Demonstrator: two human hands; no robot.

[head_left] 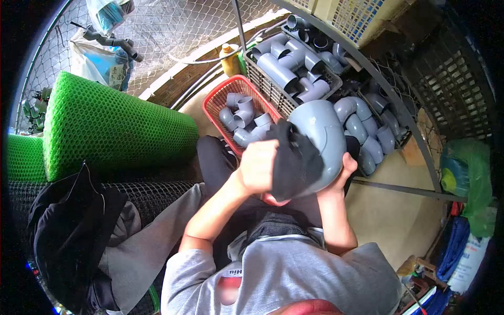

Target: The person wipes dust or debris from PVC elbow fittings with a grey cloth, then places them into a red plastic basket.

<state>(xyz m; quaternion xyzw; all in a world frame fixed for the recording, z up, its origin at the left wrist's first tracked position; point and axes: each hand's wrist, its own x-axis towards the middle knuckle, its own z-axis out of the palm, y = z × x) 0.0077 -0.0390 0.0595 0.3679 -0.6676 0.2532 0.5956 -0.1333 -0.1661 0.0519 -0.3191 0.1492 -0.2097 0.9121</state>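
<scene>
A large grey plastic pipe elbow (321, 131) is held above my lap, its wide curved body facing up. My right hand (338, 176) grips it from the lower right, with the thumb along its side. My left hand (258, 167) is closed around a bunched black cloth (295, 165), which lies against the left side of the elbow. The cloth covers part of the elbow and hides some of my left fingers.
A red basket (208, 107) of small grey fittings (244, 113) stands ahead. Beside it, a black crate (262, 79) holds more grey pipe fittings. Several grey elbows (362, 126) lie right. A green mesh roll (121, 128) and dark jacket (68, 226) are at left.
</scene>
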